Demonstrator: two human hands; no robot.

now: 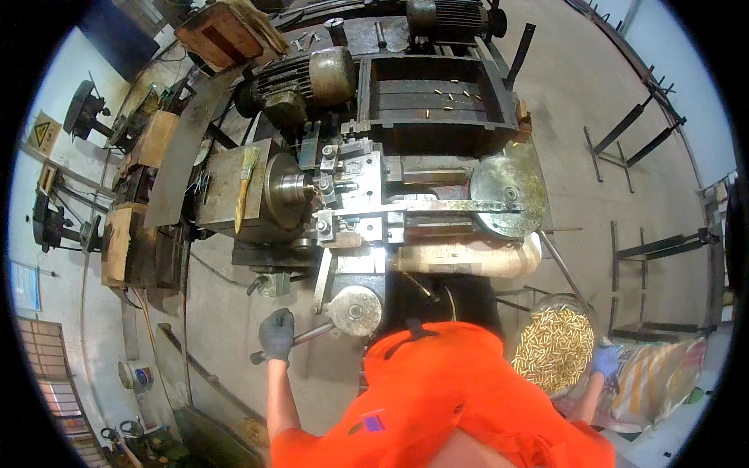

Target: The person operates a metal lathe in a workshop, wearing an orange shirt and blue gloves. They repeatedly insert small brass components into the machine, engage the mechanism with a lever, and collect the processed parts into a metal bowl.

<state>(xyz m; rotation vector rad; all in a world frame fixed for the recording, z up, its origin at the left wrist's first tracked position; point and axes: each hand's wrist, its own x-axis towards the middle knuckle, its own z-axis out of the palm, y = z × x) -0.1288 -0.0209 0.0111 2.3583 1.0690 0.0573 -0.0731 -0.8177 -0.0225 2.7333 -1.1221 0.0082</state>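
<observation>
My left hand [277,335], in a dark grey glove, is closed around a lever handle [314,334] whose end shows past the fist. That lever joins a round metal hub [355,310] at the front of a lathe. My right hand [605,359], in a blue glove, is at the right rim of a round basin heaped with small brass pieces [552,347]; its fingers are too unclear to read. Above the left hand, the lathe's chuck [287,189] faces a tool slide [359,191] with several clamped blocks. A flat bar [437,207] runs from the slide to a large round disc [507,195].
A dark metal tray [437,121] with a few brass pieces stands behind the slide. A brush [246,187] lies on the headstock, with a motor [304,82] behind it. A striped sack [655,382] lies right of the basin. Metal frames [663,246] stand farther right.
</observation>
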